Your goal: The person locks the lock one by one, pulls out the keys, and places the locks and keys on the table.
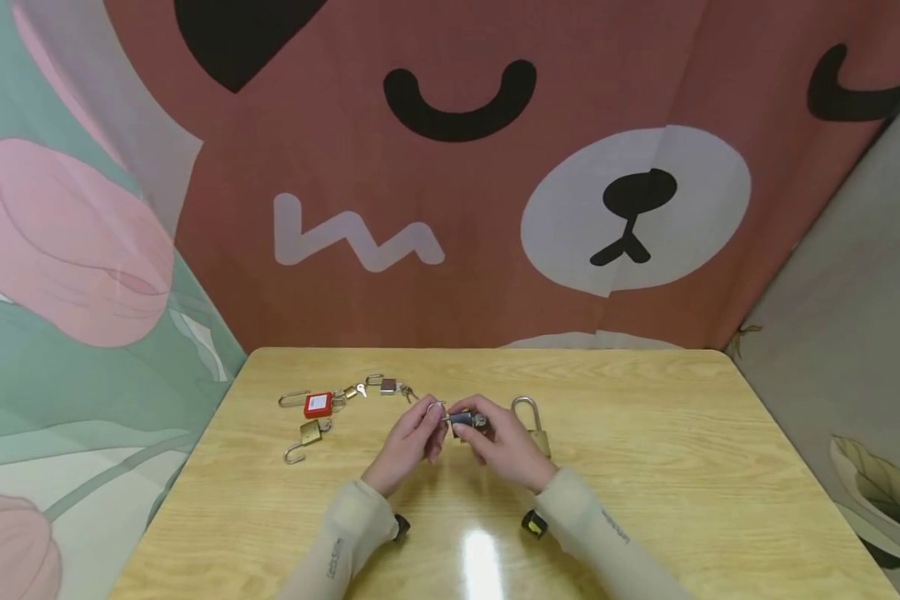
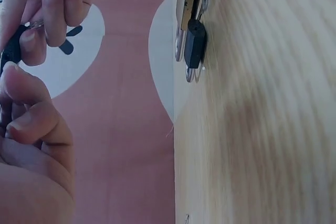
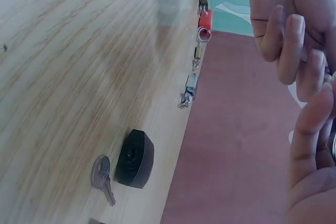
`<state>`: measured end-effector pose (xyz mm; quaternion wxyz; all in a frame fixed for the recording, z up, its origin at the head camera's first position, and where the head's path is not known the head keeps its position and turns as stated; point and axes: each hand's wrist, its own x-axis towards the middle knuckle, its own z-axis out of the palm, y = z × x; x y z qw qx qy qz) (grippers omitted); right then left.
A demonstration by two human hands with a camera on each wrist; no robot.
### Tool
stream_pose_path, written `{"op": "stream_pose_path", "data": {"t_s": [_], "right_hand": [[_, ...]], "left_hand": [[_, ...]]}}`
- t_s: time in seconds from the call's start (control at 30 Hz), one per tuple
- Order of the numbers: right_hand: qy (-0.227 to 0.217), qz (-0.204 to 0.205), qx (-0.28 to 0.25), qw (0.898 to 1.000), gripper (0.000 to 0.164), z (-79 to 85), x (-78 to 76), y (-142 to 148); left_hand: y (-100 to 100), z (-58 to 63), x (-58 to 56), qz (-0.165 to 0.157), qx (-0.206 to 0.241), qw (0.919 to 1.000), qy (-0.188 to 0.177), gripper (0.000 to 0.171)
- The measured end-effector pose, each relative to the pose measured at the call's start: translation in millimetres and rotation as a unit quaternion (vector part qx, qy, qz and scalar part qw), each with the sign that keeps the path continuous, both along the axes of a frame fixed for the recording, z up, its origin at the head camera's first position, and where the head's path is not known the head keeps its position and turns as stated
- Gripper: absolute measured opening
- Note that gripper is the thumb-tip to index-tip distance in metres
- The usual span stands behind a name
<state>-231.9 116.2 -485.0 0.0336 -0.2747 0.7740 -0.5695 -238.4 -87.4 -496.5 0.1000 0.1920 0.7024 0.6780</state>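
Both hands meet over the middle of the table at a small dark padlock [image 1: 462, 418]. My left hand [image 1: 408, 437] pinches its left end, where a shiny curved metal piece, seemingly the shackle, shows. With curled fingers my right hand [image 1: 512, 446] grips the dark body; shiny metal sticks out at its right end. The fingers partly hide the padlock, and the left wrist view shows only a piece of its dark body [image 2: 11, 48]. Below the hands a black padlock [image 3: 135, 160] lies on the table beside a loose key [image 3: 102, 178].
On the wooden table [image 1: 645, 517], a large brass padlock [image 1: 540, 442] lies right of the hands. To the left are a red padlock [image 1: 318, 405], a brass one [image 1: 311, 432], a tiny brass one [image 1: 350, 392] and a silver one [image 1: 388, 387]. A printed curtain hangs behind.
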Motion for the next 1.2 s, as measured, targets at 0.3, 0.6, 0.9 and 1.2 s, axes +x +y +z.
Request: {"op": "stream_pose_path", "data": {"t_s": [0.3,0.6,0.9,1.2], "right_hand": [[-0.036,-0.015,-0.005,0.999,0.038,-0.7,3.9,1.8],[-0.009,-0.038,0.007,0.999,0.021,1.3,7.0,3.9],[-0.044,-0.048,-0.02,0.998,0.034,4.0,5.0,3.1],[-0.019,-0.035,-0.016,0.999,0.037,1.6,5.3,0.3]], "left_hand": [[4.9,0.9,0.6,0.044,-0.031,0.9985,0.006,0.045],[10.6,0.6,3.4,0.044,-0.05,0.9976,0.018,0.041],[17.3,4.8,12.5,0.036,-0.081,0.9957,0.028,0.046],[23.4,2.4,16.5,0.061,-0.071,0.9953,0.025,0.05]]}}
